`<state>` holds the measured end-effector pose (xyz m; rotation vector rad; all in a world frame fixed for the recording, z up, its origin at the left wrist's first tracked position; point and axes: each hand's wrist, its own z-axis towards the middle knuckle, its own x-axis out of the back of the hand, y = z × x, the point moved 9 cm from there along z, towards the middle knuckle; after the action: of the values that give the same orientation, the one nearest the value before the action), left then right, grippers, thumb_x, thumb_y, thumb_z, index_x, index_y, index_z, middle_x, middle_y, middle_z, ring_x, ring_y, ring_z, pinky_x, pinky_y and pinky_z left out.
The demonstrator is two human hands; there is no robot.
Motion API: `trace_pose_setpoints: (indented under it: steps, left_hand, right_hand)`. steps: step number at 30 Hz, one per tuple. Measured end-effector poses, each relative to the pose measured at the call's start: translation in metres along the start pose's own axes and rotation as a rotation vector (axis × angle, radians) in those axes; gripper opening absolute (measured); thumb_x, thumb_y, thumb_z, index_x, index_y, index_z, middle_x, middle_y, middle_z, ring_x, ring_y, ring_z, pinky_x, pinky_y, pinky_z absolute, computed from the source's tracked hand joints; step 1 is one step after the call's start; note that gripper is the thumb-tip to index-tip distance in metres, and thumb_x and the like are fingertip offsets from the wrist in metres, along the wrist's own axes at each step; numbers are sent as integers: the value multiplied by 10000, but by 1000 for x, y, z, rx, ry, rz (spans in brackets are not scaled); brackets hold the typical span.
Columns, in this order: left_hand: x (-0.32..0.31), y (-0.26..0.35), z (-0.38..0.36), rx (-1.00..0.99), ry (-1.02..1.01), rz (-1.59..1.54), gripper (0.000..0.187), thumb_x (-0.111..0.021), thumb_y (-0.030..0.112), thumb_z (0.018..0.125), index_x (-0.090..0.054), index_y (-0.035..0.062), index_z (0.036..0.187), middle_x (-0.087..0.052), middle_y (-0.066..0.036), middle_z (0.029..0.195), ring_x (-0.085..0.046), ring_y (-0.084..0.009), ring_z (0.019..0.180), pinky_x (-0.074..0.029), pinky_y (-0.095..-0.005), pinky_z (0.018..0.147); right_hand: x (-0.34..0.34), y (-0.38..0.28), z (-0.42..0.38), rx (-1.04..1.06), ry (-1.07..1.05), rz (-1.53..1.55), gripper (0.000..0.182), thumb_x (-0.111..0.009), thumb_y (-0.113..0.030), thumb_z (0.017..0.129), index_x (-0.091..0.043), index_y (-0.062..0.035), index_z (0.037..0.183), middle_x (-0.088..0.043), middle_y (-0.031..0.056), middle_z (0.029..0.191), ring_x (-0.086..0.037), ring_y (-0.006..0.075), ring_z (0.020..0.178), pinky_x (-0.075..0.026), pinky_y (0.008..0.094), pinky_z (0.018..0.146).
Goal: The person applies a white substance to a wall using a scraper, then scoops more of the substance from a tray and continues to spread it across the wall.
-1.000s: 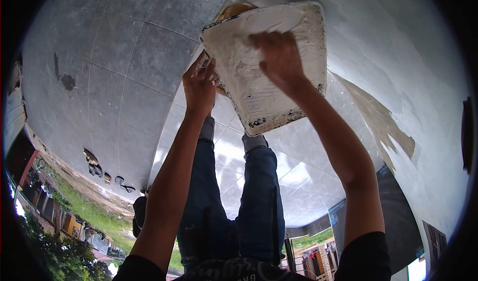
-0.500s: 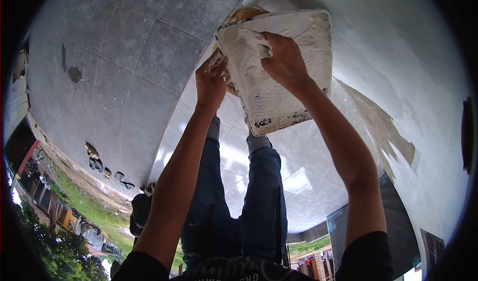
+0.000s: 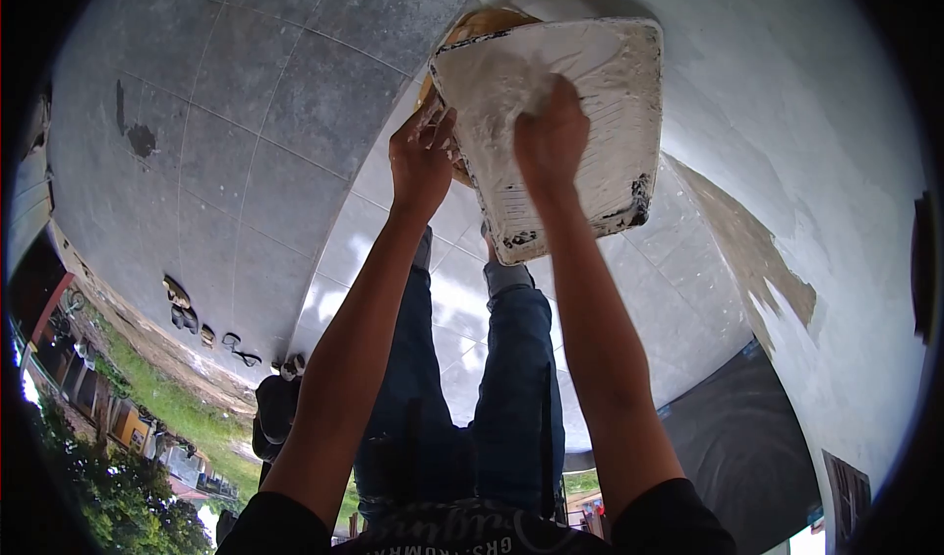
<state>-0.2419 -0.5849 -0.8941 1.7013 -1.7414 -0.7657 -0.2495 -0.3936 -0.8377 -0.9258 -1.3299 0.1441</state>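
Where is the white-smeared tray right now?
In the head view, the tray is at upper centre, the left hand at its left edge, the right hand over it.

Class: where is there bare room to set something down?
Free: the matte grey tiled floor between the row of dark footwear and the left hand, and pale glossy tiles between the right forearm and patchy white wall. Crowded: the white-smeared rectangular tray, right hand over it.

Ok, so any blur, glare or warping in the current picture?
Head view: blur, likely from motion, on the bare right hand over the white-smeared rectangular tray; head view: bright glare on the shiny grey tiled floor between the legs in blue jeans; head view: fisheye bending of tile lines, with black corners.
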Motion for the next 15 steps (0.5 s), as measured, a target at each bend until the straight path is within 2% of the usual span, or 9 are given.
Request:
trace_pose_setpoints:
  steps: [1, 2, 4, 5, 7, 8, 12, 15]
  left_hand:
    - [0, 1, 2, -81, -21, 122, 367, -627, -19, 847, -602, -24, 1213, -486, -158, 1369, -549, -258, 1183, -569, -308, 860]
    - [1, 0, 4, -162, -41, 248, 378, -629, -25, 842, -598, -23, 1218, -484, -159, 1371, -550, -255, 1182, -567, -314, 866]
    - [1, 2, 3, -140, -44, 225, 383, -636, -33, 834, -600, -24, 1215, -484, -162, 1372, -550, -251, 1181, -561, -315, 876]
    - [1, 2, 4, -120, -47, 199, 388, -643, -41, 826, -603, -24, 1212, -484, -164, 1373, -550, -248, 1181, -556, -316, 886]
    - [-2, 6, 2, -60, -28, 121, 396, -643, -39, 830, -594, -24, 1223, -501, -167, 1353, -558, -245, 1169, -553, -318, 891]
    - [0, 3, 0, 1, -10, 41, 405, -643, -37, 833, -585, -23, 1233, -518, -170, 1334, -566, -242, 1157, -550, -319, 896]
    - [-2, 0, 1, -29, -27, 47, 396, -624, 8, 871, -556, -29, 1259, -554, -178, 1282, -583, -239, 1129, -555, -316, 873]
    - [0, 3, 3, -94, -25, 84, 410, -610, 49, 895, -522, -33, 1287, -570, -182, 1253, -589, -246, 1120, -559, -329, 850]
  right_hand:
    - [-4, -24, -6, 144, -31, -146, 360, -593, -6, 610, -571, 3, 969, -613, 210, 891, -607, 409, 831, -433, 489, 753]
    - [-14, -32, -8, 129, -152, -70, 356, -585, 1, 619, -567, 12, 974, -616, 233, 912, -612, 435, 848, -461, 492, 770]
    - [-21, -28, -10, -16, -162, 98, 358, -566, 26, 652, -567, 37, 1009, -628, 261, 955, -617, 440, 922, -476, 476, 819]
    - [-19, -28, -9, -17, -162, 100, 358, -566, 26, 652, -567, 37, 1009, -628, 261, 955, -617, 440, 922, -476, 476, 819]
    - [-10, -15, -10, -215, -158, 378, 369, -540, 45, 684, -566, 56, 1051, -630, 285, 992, -603, 451, 980, -464, 478, 865]
    - [-12, -13, -16, -214, -162, 378, 369, -540, 45, 684, -566, 56, 1051, -630, 285, 992, -603, 451, 980, -464, 478, 865]
    - [-22, -17, -24, -76, -250, 227, 398, -532, 55, 675, -572, 42, 1071, -635, 280, 987, -612, 445, 974, -475, 455, 857]
    - [-10, -9, 6, 0, -142, 248, 420, -532, 61, 655, -577, 27, 1071, -642, 271, 975, -630, 423, 933, -489, 436, 819]
